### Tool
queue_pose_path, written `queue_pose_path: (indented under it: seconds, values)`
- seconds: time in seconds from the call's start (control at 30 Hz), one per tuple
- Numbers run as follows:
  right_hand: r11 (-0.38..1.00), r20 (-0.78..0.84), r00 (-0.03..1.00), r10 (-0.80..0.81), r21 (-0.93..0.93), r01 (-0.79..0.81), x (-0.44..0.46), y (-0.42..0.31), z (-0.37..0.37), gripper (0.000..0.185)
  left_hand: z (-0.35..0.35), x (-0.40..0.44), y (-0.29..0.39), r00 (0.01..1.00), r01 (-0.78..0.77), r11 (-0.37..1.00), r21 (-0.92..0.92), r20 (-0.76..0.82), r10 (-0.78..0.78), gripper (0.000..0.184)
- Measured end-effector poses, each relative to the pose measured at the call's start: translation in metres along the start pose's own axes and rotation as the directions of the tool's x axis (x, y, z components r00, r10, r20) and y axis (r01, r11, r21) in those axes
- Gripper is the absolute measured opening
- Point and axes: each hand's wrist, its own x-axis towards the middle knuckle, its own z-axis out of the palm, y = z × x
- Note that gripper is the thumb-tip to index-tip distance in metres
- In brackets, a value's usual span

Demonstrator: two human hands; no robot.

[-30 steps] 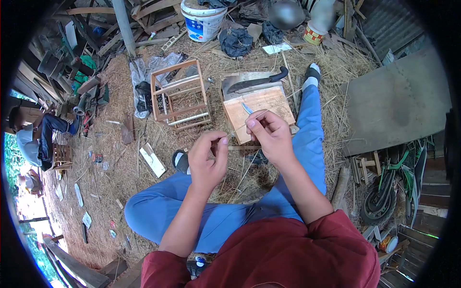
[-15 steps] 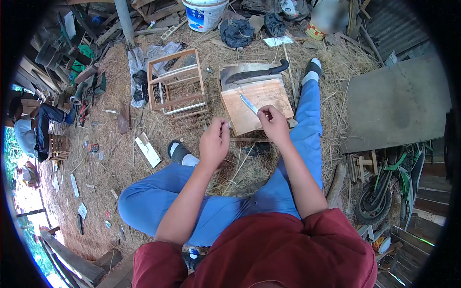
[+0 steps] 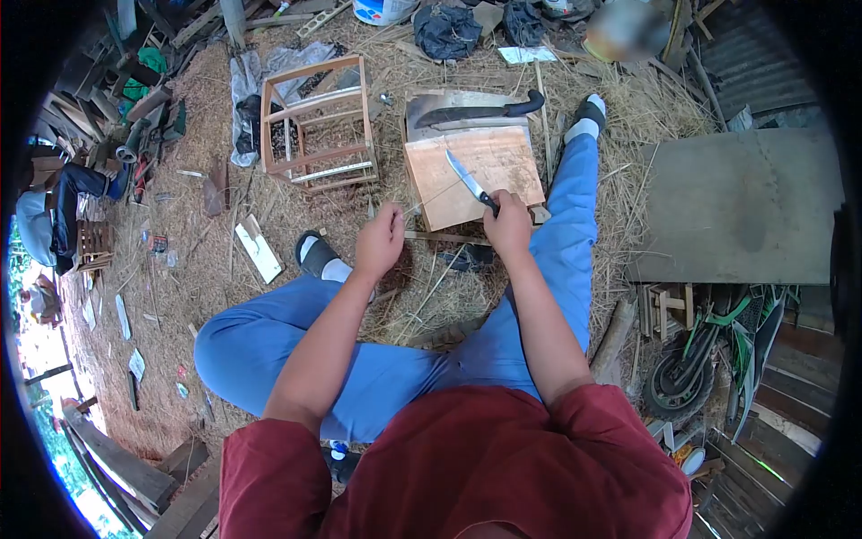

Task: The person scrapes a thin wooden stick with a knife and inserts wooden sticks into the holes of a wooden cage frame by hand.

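Observation:
My right hand [image 3: 509,225] is closed around the black handle of a knife [image 3: 465,173], its blade slanting up and left over a wooden block [image 3: 476,148]. Left of the block, my left hand [image 3: 381,241] is pinched shut, and a thin pale strip [image 3: 413,212] seems to stick out of its fingertips toward the block; its full shape is too fine to make out. A machete [image 3: 476,112] with a black handle lies across the far part of the block, apart from both hands.
A wooden frame [image 3: 319,121] stands left of the block on straw-covered ground. A large flat board [image 3: 741,211] is at the right, above a green motorbike [image 3: 718,350]. Black plastic bags [image 3: 446,33] lie at the back. Another person [image 3: 63,211] sits at far left.
The knife has turned in my right hand so its black handle shows. My hands have moved slightly apart. The whole view has shifted, with the scene sitting higher in the picture.

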Motion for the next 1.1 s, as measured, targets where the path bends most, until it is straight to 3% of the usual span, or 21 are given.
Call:
queue_pose_path:
  seconds: [0.1, 0.17, 0.2, 0.27, 0.33, 0.4, 0.43, 0.47, 0.57, 0.63, 0.73, 1.1]
  values:
    - [0.997, 0.014, 0.997, 0.078, 0.005, -0.078, 0.001, 0.011, 0.001, 0.021, 0.002, 0.001, -0.006, 0.999, 0.035, 0.999, -0.021, 0.021, -0.035, 0.013]
    - [0.995, -0.138, 0.986, 0.096, 0.047, -0.091, 0.002, 0.027, 0.004, 0.022, 0.003, 0.001, -0.01, 0.999, 0.03, 0.998, -0.049, 0.018, -0.029, 0.013]
    - [0.995, -0.133, 0.987, 0.094, 0.043, -0.089, 0.003, 0.027, 0.0, 0.022, 0.004, 0.002, -0.013, 1.0, 0.02, 0.997, -0.073, 0.013, -0.019, 0.013]
    - [0.923, -0.039, 0.949, 0.312, 0.251, -0.293, 0.005, 0.028, -0.008, 0.027, 0.007, 0.002, -0.02, 0.999, 0.032, 0.997, -0.074, 0.042, -0.029, 0.013]
    - [0.914, -0.012, 0.954, 0.301, 0.29, -0.284, -0.004, 0.027, -0.003, 0.029, 0.012, 0.001, -0.021, 0.997, 0.044, 0.996, -0.077, 0.073, -0.039, 0.012]
    - [0.874, 0.161, 0.934, 0.32, 0.329, -0.357, -0.016, 0.02, 0.006, 0.031, 0.016, 0.0, -0.019, 0.989, 0.072, 0.992, -0.1, 0.133, -0.058, 0.014]
    - [0.88, 0.064, 0.972, 0.225, 0.416, -0.23, -0.019, 0.014, 0.021, 0.031, 0.015, 0.001, -0.016, 0.989, 0.078, 0.991, -0.105, 0.134, -0.063, 0.014]
    - [0.833, 0.151, 0.944, 0.293, 0.445, -0.33, -0.025, 0.015, 0.028, 0.032, 0.016, 0.001, -0.012, 0.988, 0.053, 0.995, -0.089, 0.148, -0.04, 0.014]
    - [0.82, 0.266, 0.909, 0.321, 0.401, -0.407, -0.03, 0.013, 0.038, 0.034, 0.021, 0.004, -0.01, 0.985, 0.032, 0.996, -0.078, 0.173, -0.018, 0.015]
    - [0.894, 0.177, 0.937, 0.3, 0.292, -0.341, -0.033, -0.003, 0.026, 0.036, 0.023, 0.005, -0.007, 0.983, 0.037, 0.996, -0.081, 0.181, -0.022, 0.015]
    - [0.908, 0.151, 0.911, 0.383, 0.121, -0.402, -0.03, -0.02, 0.009, 0.04, 0.027, 0.004, -0.003, 0.982, 0.041, 0.993, -0.108, 0.19, -0.02, 0.016]
    - [0.909, 0.096, 0.912, 0.399, 0.088, -0.407, -0.034, -0.006, 0.023, 0.046, 0.031, 0.003, -0.002, 0.982, 0.045, 0.984, -0.173, 0.19, -0.011, 0.015]
